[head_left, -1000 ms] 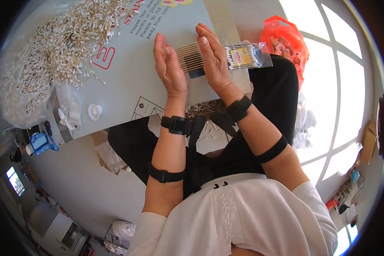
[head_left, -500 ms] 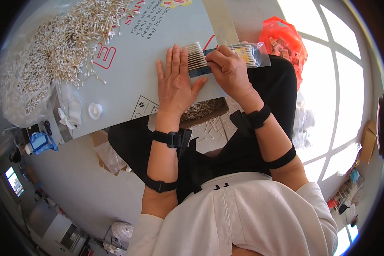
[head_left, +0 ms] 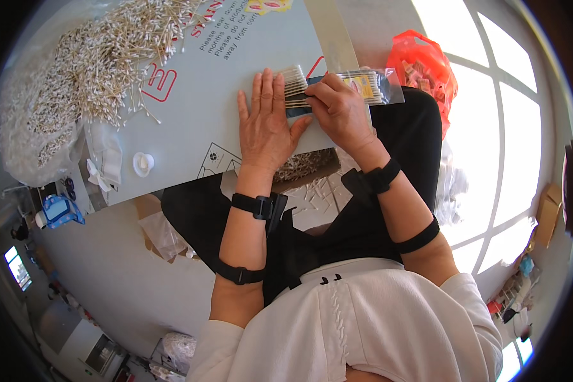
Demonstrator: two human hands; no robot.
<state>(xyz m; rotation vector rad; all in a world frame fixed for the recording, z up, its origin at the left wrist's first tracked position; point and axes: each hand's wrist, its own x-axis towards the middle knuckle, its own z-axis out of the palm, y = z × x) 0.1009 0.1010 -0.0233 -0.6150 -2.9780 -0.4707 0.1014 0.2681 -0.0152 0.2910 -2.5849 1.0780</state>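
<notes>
A row of cotton swabs (head_left: 293,80) lies on the table over a dark strip, with a gap between most of them and a few nearer ones. My left hand (head_left: 262,130) lies flat with fingers stretched, its side against the swabs' left ends. At their right ends my right hand (head_left: 342,113) is closed, thumb and fingertips pinched at the gap; what they grip is hidden. Partly under and beyond that hand is a clear plastic packet (head_left: 391,92) with more swabs and a yellow label (head_left: 361,85), reaching past the table's right edge.
A large heap of loose swabs (head_left: 102,70) spills from a clear bag at the left. Near it stand a small white round holder (head_left: 142,164) and a blue pack (head_left: 61,211). A red plastic bag (head_left: 423,48) sits right of the table; an open box of swabs (head_left: 328,167) is below its edge.
A gap has opened in the row of swabs near my right fingertips. My left hand has shifted slightly right, and the right hand's fingertips have moved slightly nearer to me.
</notes>
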